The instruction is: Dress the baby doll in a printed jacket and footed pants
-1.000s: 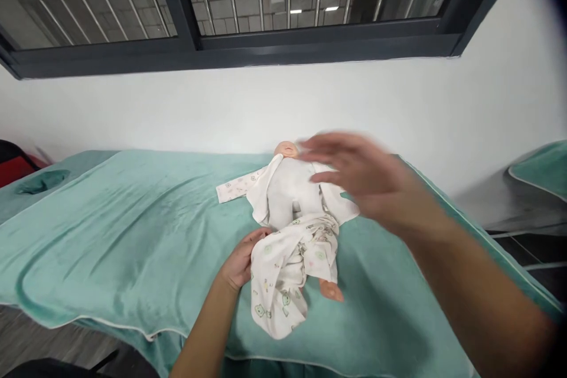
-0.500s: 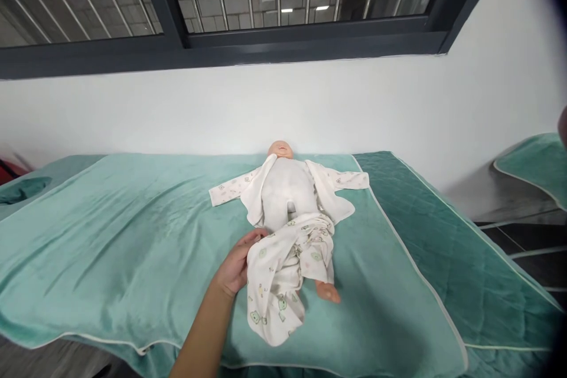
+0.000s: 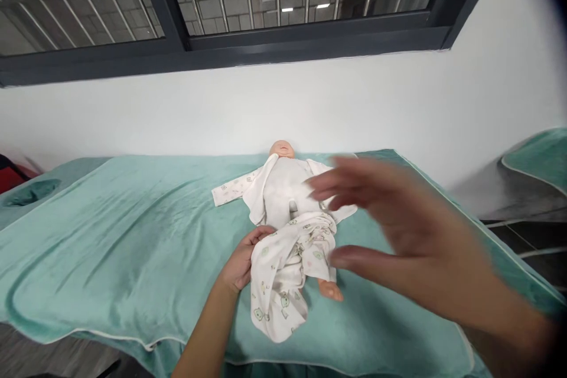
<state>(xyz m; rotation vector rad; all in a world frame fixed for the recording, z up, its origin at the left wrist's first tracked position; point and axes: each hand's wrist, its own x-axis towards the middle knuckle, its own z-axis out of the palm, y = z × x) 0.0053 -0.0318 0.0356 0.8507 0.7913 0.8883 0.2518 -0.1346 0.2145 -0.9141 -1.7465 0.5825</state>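
Note:
A baby doll [image 3: 287,183] lies on its back with its head toward the wall. An open white printed top [image 3: 234,189] spreads from its shoulders, over a plain pale torso. White baby pants [image 3: 279,271] with green prints are bunched around its legs, and one bare foot [image 3: 330,290] sticks out of a leg opening. My left hand [image 3: 245,257] has its fingers curled at the left edge of the pants, near the waistband. My right hand [image 3: 394,218], blurred by motion, hangs in the air to the right with thumb and fingers apart. It hides the doll's sleeve on that side.
A light green blanket [image 3: 146,236] with a pale border covers the bed beneath the doll. Behind it rises a white wall [image 3: 221,112] with a dark-framed barred window [image 3: 305,41]. Another green cover [image 3: 540,156] shows at the far right, something red at the far left.
My right hand has come in from the right edge, over the doll's right-side sleeve. My left hand stays at the pants, and the view has shifted slightly.

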